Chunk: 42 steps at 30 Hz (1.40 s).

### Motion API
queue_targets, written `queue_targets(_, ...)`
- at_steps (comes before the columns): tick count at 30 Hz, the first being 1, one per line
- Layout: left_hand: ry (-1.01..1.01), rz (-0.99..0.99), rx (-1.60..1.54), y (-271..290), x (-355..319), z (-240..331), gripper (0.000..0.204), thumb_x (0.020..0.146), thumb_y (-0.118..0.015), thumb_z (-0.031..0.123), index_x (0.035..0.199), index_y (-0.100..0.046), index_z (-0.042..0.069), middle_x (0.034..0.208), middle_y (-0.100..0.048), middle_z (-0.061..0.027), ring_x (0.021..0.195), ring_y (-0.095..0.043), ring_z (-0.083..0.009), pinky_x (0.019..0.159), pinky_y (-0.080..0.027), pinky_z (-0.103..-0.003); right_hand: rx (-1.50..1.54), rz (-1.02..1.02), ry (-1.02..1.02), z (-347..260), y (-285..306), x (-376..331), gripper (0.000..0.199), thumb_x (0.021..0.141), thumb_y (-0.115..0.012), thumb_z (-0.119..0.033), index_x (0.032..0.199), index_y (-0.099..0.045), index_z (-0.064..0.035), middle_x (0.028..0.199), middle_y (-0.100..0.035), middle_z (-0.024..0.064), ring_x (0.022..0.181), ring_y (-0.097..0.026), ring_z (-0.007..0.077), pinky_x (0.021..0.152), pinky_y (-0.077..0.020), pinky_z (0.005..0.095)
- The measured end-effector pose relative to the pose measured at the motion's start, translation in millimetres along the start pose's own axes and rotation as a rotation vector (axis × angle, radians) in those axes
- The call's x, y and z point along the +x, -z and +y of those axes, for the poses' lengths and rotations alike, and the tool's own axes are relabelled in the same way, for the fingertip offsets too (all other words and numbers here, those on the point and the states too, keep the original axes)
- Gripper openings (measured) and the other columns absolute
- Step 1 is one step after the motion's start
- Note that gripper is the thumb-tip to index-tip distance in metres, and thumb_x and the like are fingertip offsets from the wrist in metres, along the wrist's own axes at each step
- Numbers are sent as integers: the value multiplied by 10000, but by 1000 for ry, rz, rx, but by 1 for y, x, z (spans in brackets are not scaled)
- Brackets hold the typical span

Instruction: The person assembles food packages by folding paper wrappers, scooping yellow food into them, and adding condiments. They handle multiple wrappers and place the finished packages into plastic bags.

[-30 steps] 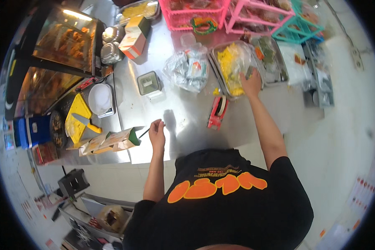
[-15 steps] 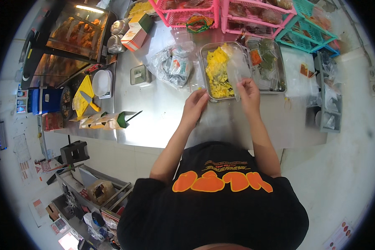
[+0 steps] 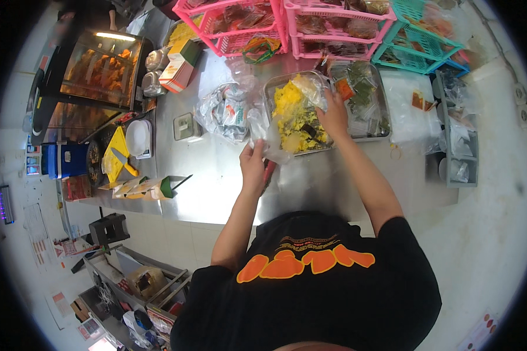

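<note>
The left grip (image 3: 253,168) pinches some clear plastic (image 3: 259,125).

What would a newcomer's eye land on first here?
Probably the pink plastic baskets stacked at the top middle, then the lit, black-framed glass case at upper left. Below the baskets, a rectangular metal tray of yellow food stands out, with the person's right hand over its right side and left hand holding thin clear plastic near its lower left.

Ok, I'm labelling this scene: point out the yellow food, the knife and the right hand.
Yellow food (image 3: 288,105): head view, on its heaped upper part.
Knife (image 3: 121,158): head view, on the blade.
Right hand (image 3: 334,116): head view, on the back of the hand.
</note>
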<state>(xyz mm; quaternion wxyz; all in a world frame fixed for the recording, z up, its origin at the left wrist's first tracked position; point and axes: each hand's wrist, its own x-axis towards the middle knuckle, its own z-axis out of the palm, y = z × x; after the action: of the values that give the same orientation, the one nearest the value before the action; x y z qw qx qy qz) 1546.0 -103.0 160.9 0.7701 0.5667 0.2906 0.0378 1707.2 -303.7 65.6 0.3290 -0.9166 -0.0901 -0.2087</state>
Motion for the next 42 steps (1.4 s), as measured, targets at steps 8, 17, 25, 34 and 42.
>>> queue_targets(8,54,59,-18,-25,8,0,230,990,-555,194,1078,-617,-10,990,-658,-77,885,-609,-134,780,-491,-283,252,155,-143,-1,28,21,127,907,-586,-127,957,-618,-14,940,-618,134,912,-604,321,807,-476,418)
queue_targets(17,433,-584,-27,-99,30,-46,300,1020,-459,341,1097,-570,73,1024,-611,-49,965,-565,-146,848,-452,-347,350,17,-73,-58,114,-86,242,825,-591,-48,1060,-618,2,1116,-628,165,1067,-604,352,923,-476,421)
queue_targets(25,205,-794,445,-128,-3,-28,380,1021,-486,282,1287,-541,15,1233,-595,-75,1165,-547,-189,1007,-406,-351,-305,365,-395,151,265,-22,207,924,-585,-179,1037,-685,-37,973,-701,145,946,-665,310,836,-516,368)
queue_targets(34,118,-494,776,-72,15,-10,375,961,-612,285,1190,-581,-11,1106,-641,-81,1029,-607,-163,890,-472,-285,-1468,-119,-545,452,355,-51,497,974,-452,-401,1321,-521,-53,1353,-520,164,1266,-475,337,1052,-368,508)
queue_targets(42,-196,-3,789,20,-8,-22,241,909,-638,174,1074,-616,0,985,-658,-105,897,-632,-183,773,-494,-324,-1113,370,-519,350,301,-54,445,900,-531,-403,1212,-583,-90,1322,-558,164,1229,-522,334,1047,-307,581)
